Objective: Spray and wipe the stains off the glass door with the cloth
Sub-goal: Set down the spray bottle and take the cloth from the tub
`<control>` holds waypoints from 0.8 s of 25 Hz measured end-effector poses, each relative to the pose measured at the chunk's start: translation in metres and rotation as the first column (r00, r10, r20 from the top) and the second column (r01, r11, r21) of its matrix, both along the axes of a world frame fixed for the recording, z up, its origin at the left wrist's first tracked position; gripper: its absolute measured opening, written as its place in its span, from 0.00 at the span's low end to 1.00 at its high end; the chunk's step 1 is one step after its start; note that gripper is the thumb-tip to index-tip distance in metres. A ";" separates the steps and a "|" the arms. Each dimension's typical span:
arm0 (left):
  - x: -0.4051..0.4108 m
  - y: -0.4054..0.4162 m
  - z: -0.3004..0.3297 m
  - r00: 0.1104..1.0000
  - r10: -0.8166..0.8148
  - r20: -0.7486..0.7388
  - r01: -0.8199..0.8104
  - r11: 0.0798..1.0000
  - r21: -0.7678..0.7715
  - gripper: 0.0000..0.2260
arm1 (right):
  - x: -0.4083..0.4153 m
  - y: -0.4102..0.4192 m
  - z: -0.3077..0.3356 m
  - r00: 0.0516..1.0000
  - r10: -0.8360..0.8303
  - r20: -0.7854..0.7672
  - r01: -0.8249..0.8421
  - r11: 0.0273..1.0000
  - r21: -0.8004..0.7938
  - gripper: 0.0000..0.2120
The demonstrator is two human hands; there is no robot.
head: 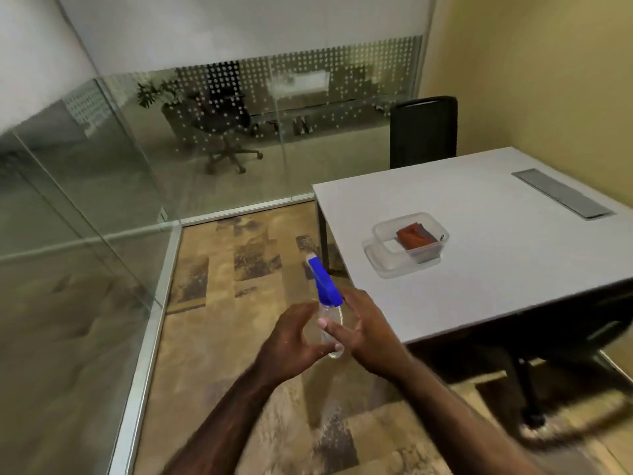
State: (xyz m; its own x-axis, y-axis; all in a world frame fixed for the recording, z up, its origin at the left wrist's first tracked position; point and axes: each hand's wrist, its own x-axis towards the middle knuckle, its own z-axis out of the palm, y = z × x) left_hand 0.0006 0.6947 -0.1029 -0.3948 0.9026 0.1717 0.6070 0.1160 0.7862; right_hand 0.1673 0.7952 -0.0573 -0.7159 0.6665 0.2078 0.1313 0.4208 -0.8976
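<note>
While both hands close around the clear spray bottle (328, 305), left hand (294, 341) and right hand (363, 329) gripping it, the red cloth (412, 236) sits in its container (387, 231) on the table (479, 207)

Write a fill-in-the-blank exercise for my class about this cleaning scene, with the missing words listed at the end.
1. The spray bottle has a trigger head coloured ____.
2. Both the left hand and the right hand are on the ____.
3. The red cloth lies inside a clear plastic ____ on the table.
4. The black chair stands behind the ____.

Missing words: blue; spray bottle; container; table
</note>
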 end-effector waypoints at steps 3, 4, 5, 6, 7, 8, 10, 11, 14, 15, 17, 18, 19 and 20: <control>0.008 0.045 -0.015 0.999 -0.014 -0.030 0.013 1.000 -0.028 0.38 | 0.019 0.028 -0.012 0.995 -0.098 0.033 0.096 0.995 0.037 0.16; 0.010 0.060 -0.019 0.998 -0.044 -0.036 0.043 0.998 -0.034 0.38 | 0.024 0.038 -0.017 0.991 -0.123 0.044 0.121 0.992 0.036 0.16; 0.013 0.075 -0.021 0.996 -0.084 -0.029 0.082 0.995 -0.050 0.36 | 0.028 0.049 -0.021 0.987 -0.147 0.058 0.145 0.989 0.034 0.17; 0.015 0.090 -0.021 0.993 -0.117 -0.006 0.116 0.991 -0.059 0.34 | 0.031 0.060 -0.023 0.982 -0.170 0.078 0.167 0.985 0.034 0.18; 0.017 0.101 -0.020 0.990 -0.142 0.013 0.143 0.986 -0.081 0.33 | 0.033 0.069 -0.026 0.978 -0.183 0.099 0.180 0.983 0.036 0.20; 0.017 0.117 -0.022 0.984 -0.174 0.046 0.178 0.979 -0.099 0.32 | 0.034 0.082 -0.031 0.974 -0.196 0.118 0.192 0.981 0.042 0.20; 0.017 0.142 -0.021 0.974 -0.206 0.096 0.218 0.966 -0.138 0.30 | 0.031 0.107 -0.039 0.963 -0.210 0.169 0.206 0.978 0.043 0.22; 0.015 0.156 -0.023 0.975 -0.205 0.086 0.216 0.964 -0.153 0.30 | 0.028 0.120 -0.042 0.956 -0.220 0.195 0.219 0.975 0.030 0.23; 0.012 0.194 -0.030 0.966 -0.201 0.162 0.232 0.950 -0.209 0.32 | 0.021 0.160 -0.053 0.936 -0.230 0.267 0.239 0.971 -0.001 0.24; 0.010 0.206 -0.035 0.963 -0.191 0.189 0.233 0.945 -0.231 0.31 | 0.018 0.173 -0.056 0.935 -0.218 0.279 0.228 0.974 -0.001 0.24; 0.010 0.231 -0.041 0.967 -0.154 0.205 0.204 0.946 -0.252 0.27 | 0.010 0.198 -0.062 0.931 -0.198 0.307 0.209 0.978 -0.002 0.24; 0.010 0.243 -0.045 0.965 -0.130 0.228 0.191 0.942 -0.274 0.25 | 0.005 0.210 -0.065 0.927 -0.193 0.322 0.205 0.979 -0.002 0.25; 0.011 0.252 -0.044 0.961 -0.107 0.255 0.181 0.940 -0.289 0.21 | 0.001 0.220 -0.069 0.924 -0.186 0.334 0.199 0.980 -0.003 0.28; 0.010 0.262 -0.047 0.952 -0.081 0.296 0.166 0.948 -0.273 0.16 | -0.004 0.230 -0.073 0.923 -0.179 0.340 0.192 0.981 -0.007 0.31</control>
State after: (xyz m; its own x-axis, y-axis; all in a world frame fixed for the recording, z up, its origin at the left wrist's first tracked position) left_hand 0.0110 0.9564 -0.1500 -0.2705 0.9404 -0.2063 0.3939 0.3037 0.8675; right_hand 0.1634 1.0249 -0.1303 -0.6018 0.7969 -0.0522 0.5002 0.3252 -0.8026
